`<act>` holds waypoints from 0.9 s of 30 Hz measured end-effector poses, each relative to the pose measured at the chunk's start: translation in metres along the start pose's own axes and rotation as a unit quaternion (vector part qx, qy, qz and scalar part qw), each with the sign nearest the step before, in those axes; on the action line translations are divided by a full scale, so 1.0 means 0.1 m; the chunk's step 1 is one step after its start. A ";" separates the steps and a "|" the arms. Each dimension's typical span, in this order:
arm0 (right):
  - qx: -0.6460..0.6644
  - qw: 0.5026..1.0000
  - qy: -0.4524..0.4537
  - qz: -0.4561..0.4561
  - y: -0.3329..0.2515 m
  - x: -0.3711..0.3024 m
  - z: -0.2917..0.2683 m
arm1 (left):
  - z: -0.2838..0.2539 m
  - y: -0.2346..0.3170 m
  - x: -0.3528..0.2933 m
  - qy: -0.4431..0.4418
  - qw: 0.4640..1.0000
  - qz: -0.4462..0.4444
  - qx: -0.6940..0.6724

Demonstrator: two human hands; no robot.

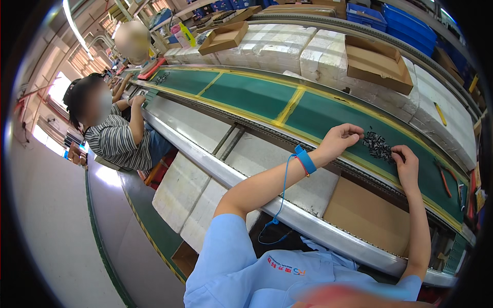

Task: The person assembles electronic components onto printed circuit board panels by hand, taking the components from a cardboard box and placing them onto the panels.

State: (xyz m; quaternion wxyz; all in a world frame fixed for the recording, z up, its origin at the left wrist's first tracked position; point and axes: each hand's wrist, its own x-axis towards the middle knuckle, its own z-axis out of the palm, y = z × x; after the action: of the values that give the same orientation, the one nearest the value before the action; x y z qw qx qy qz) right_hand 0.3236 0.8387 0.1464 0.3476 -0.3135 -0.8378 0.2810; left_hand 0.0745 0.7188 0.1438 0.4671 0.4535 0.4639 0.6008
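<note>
A loose pile of small black parts with silvery bits (379, 148) lies on the green conveyor belt (328, 114). My left hand (341, 141) hovers at the pile's left side, fingers loosely curved and the thumb a little apart from them; nothing shows in it. At the right edge of the pile is my right hand (407, 163). Its thumb and forefinger come close together, and whatever lies between them is too small to make out. A blue wrist strap (305, 160) with a coiled cord circles my left wrist.
Orange-handled pliers (444, 179) lie on the belt to the right. Beyond it, white foam blocks (328, 54) carry an open cardboard box (377, 64) and a yellow cutter (440, 114). A metal rail (328, 228) runs before me. A co-worker (115, 123) sits at left.
</note>
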 end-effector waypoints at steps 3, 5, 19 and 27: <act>0.008 1.000 0.007 0.011 0.04 0.00 -0.03 | -0.01 0.02 -0.01 0.002 1.000 -0.012 0.000; 0.019 1.000 0.004 0.019 0.05 0.01 -0.03 | -0.02 0.03 -0.02 0.001 1.000 -0.013 -0.001; -0.034 0.999 -0.011 -0.023 0.07 0.00 -0.03 | 0.00 -0.05 0.02 -0.005 1.000 0.022 -0.019; -0.028 0.999 -0.018 -0.025 0.11 0.00 -0.06 | -0.05 -0.08 0.02 -0.019 1.000 0.001 -0.002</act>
State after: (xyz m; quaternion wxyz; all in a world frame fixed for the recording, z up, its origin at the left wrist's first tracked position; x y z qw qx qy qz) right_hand 0.3315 0.8469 0.1424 0.3301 -0.2971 -0.8592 0.2541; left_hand 0.0701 0.7214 0.1357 0.4764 0.4643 0.4532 0.5933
